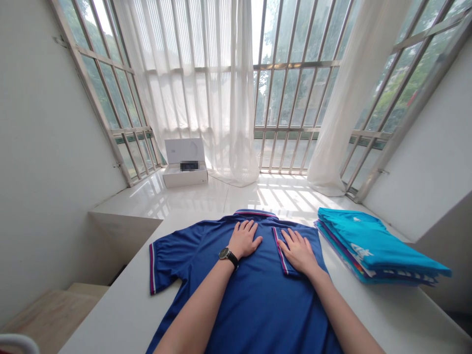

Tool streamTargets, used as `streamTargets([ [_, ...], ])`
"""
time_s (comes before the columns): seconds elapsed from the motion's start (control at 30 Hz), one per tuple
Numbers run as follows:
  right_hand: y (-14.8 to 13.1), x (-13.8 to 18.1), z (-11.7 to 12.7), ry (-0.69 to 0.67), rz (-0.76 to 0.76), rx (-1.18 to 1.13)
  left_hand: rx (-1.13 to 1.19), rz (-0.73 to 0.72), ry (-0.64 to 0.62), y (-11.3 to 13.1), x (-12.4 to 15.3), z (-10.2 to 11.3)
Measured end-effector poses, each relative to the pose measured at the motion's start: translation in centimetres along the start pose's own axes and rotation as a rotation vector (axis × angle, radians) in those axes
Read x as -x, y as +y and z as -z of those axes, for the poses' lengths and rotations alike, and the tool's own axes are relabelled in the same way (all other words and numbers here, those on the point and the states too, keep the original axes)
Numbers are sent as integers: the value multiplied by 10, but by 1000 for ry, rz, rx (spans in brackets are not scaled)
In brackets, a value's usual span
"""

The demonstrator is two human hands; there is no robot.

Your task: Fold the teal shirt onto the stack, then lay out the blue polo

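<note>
A dark blue polo shirt [254, 305] lies flat on the white table [121, 314], collar away from me. Its left sleeve [165, 255], with red and white trim, is spread out; the right sleeve is folded in over the body. My left hand [243, 238], a black watch on its wrist, presses flat on the shirt just below the collar. My right hand [298, 250] rests flat, fingers apart, on the folded-in right sleeve.
A stack of folded shirts [376, 253], turquoise on top, sits on the table to the right. Beyond the table a white tiled window ledge holds an open white box [184, 167]. Sheer curtains hang over barred windows. A wooden step lies lower left.
</note>
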State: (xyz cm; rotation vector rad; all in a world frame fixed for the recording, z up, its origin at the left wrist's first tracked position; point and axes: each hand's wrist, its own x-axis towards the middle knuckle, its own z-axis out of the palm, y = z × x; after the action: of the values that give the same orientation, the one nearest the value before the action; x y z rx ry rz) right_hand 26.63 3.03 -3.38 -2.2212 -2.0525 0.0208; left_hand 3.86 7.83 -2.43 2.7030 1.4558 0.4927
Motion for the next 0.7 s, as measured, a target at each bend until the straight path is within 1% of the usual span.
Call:
streamTargets([
  [0.37,-1,0,1,-14,-6,5,28,-2,1,1,0,0],
  [0.57,-1,-1,2,-46,-16,-3,64,-14,78,2,0,4],
  [0.7,-2,0,3,-51,-15,-5,91,-81,129,5,2,17],
])
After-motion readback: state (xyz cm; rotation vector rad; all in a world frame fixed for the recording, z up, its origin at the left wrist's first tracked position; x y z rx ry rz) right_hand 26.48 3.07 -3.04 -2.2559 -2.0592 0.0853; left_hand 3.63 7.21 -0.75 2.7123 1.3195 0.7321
